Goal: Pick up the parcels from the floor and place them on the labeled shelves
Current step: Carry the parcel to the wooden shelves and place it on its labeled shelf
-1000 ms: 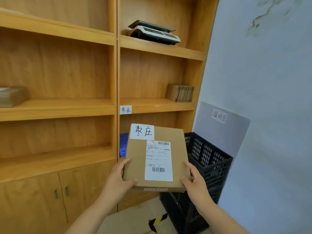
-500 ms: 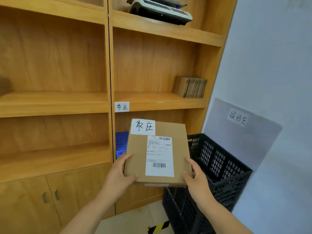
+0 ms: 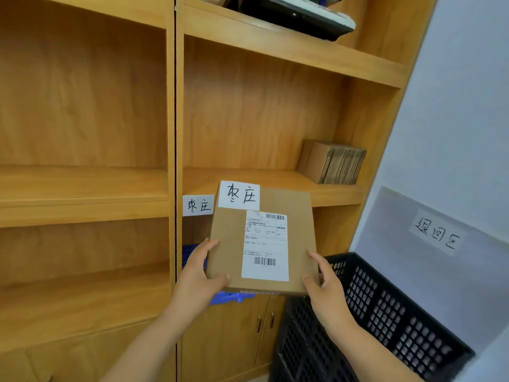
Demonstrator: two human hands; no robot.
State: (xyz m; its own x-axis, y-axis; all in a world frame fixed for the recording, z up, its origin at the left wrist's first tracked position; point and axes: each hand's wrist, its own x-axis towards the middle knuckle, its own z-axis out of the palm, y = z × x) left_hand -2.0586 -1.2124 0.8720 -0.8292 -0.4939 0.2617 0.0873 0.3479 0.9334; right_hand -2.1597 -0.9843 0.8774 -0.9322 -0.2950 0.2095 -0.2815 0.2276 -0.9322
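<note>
Gripping the brown parcel at its lower corners, the left hand and right hand curl closed around it at centre frame, before the labelled shelf.

The light around me is even and warm, fairly bright, with no glare on the wood. Soft shadow sits under each shelf board and in the far corners of the bays. The wide lens bends the shelf edges and the wall at right. My parcel label's small print is too blurred to read; the corners look smeared.
</note>
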